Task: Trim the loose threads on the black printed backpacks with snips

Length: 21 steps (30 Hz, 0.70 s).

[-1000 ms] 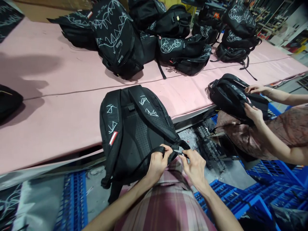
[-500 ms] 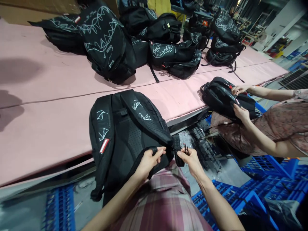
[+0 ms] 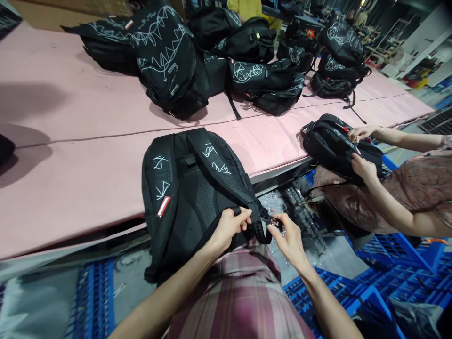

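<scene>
A black backpack (image 3: 190,188) with white scribble print lies back-side up at the near edge of the pink table (image 3: 70,160), its lower end hanging over the edge toward me. My left hand (image 3: 229,226) is closed on the bag's lower black strap. My right hand (image 3: 287,238) is just to the right of it, fingers pinched on a small dark tool (image 3: 276,221) whose tip meets the strap's end. The two hands are a few centimetres apart.
Several more black printed backpacks (image 3: 169,61) are piled along the table's far side. At right another person's hands (image 3: 363,165) hold a black backpack (image 3: 335,143) at the table edge. Blue plastic crates (image 3: 388,282) stand on the floor below and to the right.
My right hand drew away from the strap with the tool tips raised half a second ago, then came back to the strap end. My left hand kept its grip.
</scene>
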Motion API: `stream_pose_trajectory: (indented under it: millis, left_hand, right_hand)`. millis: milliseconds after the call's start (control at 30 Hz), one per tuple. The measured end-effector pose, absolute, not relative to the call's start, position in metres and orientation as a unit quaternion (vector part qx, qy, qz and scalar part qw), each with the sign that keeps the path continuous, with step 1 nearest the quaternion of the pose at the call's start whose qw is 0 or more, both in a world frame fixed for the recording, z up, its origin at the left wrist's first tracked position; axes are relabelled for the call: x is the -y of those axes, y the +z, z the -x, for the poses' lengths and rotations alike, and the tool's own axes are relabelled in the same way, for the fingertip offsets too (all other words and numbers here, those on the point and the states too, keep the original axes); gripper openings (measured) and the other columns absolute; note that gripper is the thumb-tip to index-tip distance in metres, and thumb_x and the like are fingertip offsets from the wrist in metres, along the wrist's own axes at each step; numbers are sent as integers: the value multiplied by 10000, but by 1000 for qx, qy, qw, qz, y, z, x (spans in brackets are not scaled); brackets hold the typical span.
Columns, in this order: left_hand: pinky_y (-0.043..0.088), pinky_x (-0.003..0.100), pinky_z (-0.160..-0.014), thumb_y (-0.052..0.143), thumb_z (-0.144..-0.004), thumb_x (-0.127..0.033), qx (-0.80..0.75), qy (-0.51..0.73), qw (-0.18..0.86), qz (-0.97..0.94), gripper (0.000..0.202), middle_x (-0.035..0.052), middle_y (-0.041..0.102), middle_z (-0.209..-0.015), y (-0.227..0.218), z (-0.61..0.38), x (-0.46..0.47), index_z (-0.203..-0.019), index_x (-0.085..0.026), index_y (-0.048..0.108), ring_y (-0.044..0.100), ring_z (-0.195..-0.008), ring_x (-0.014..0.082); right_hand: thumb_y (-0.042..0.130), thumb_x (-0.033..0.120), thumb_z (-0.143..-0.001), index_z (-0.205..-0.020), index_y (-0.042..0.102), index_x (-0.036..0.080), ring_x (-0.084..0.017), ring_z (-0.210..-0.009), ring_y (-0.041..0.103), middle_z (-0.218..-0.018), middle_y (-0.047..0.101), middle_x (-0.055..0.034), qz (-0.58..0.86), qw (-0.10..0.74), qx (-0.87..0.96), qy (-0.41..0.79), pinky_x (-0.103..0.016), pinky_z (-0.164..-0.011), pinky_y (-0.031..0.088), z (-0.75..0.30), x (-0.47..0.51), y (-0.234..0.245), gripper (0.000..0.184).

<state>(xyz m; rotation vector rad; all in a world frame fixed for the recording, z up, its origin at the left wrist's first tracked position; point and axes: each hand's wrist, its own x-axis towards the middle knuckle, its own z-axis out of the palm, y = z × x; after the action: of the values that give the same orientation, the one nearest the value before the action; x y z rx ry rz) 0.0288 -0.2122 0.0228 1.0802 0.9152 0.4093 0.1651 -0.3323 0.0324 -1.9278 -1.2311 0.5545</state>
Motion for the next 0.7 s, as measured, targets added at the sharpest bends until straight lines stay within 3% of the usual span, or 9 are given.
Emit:
stream_pose_trajectory:
  millis: [133, 267, 433, 600, 700]
  left_hand:
    - [226, 208, -429, 579, -695, -448, -418, 179, 735, -503, 341, -30, 454, -428, 20, -31, 214, -558, -137, 547, 334, -401, 65]
    - [227, 209, -432, 573, -683, -448, -428, 169, 730, -505, 337, -32, 456, -432, 19, -31, 216, -555, -138, 549, 345, -410, 67]
    - [224, 210, -426, 581, -675, -448, -429, 168, 738, -492, 335, -34, 454, -432, 16, -31, 216, -549, -140, 541, 343, -404, 65]
    - [224, 202, -421, 590, -684, -436, -423, 167, 738, -498, 333, -32, 454, -424, 13, -31, 215, -551, -134, 551, 335, -395, 59]
    - [226, 191, -408, 614, -680, -425, -419, 173, 750, -481, 330, -31, 455, -429, 10, -31, 215, -548, -129, 551, 350, -397, 56]
  right_hand:
    - [527, 325, -868, -925, 605, 196, -188, -733, 537, -785, 623, -49, 719, 283, 630, 77, -300, -680, 369, -168, 333, 36, 161]
    - [502, 319, -887, -860, 614, 174, -178, -666, 509, -711, 608, -42, 706, 222, 672, 14, -294, -612, 343, -169, 331, 33, 186]
    - [515, 312, -885, -847, 616, 178, -158, -678, 537, -736, 629, -27, 712, 291, 636, 56, -274, -644, 378, -174, 333, 35, 172]
    - [529, 338, -873, -872, 635, 176, -180, -695, 548, -741, 638, -45, 709, 263, 651, 63, -294, -655, 386, -178, 334, 32, 193]
    - [534, 337, -870, -828, 639, 189, -165, -679, 560, -737, 646, -32, 726, 318, 601, 104, -272, -630, 403, -181, 333, 30, 186]
